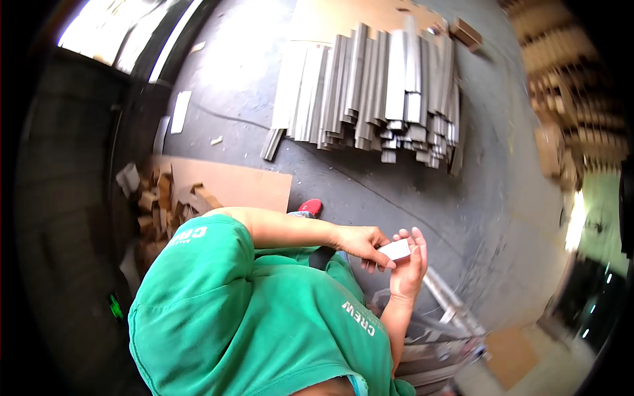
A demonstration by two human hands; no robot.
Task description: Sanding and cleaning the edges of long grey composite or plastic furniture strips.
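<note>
Covering most of the scene: grey floor (492, 221). Clock positions are from view centre. Tan stacked goods (564, 72) at 2 o'clock, blurred, material unclear. Big batch of metal profiles (370, 86) at 1 o'clock, lying side by side in layers, ends uneven, partly over a cardboard sheet (353, 16) at 12. Second, smaller brown sheet (247, 188) flat on the floor at 9. Metal frame (456, 307) at 4, behind the right forearm, details blurred. Green shirt (284, 323) fills 6 to 8. Heap of cardboard pieces (158, 201) at 9, beside the smaller sheet. Small brown box (466, 34) between 1 and 2, just off the profiles' far end. Red shoe (310, 208) near centre. Left hand (364, 244) between 4 and 5: fingers gripping the white block, thumb on top. Right hand (408, 269) at 4: palm up, fingers extended and parted, touching the block's right end; can't tell if they grip. White block (395, 250) at 4, between both hands, above the floor.
</note>
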